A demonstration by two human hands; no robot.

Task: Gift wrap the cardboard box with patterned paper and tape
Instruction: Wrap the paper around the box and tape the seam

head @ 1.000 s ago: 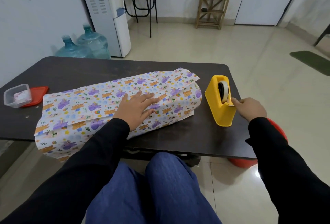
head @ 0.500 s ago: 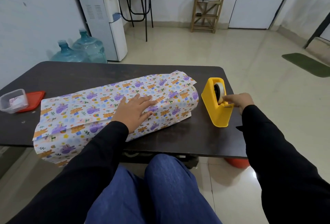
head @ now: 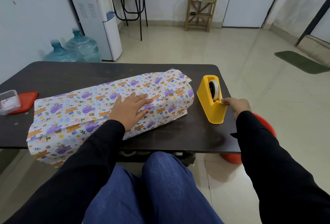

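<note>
Patterned paper with purple and orange animals is folded over a long box on the dark table; the box itself is hidden under it. My left hand lies flat on top, fingers spread, pressing the overlapping paper edges down. To the right stands a yellow tape dispenser with a white roll of tape in it. My right hand is at the dispenser's cutter end, fingertips pinching at the tape end there; the tape strip itself is too small to make out.
A clear plastic tub sits on a red lid at the table's left edge. The wrapped paper overhangs the near left table edge. A red stool stands right of the table. Water bottles and a dispenser stand behind.
My right hand moved from beside the dispenser's base up to its cutter end. My left hand kept pressing on the paper. The head view shifted slightly.
</note>
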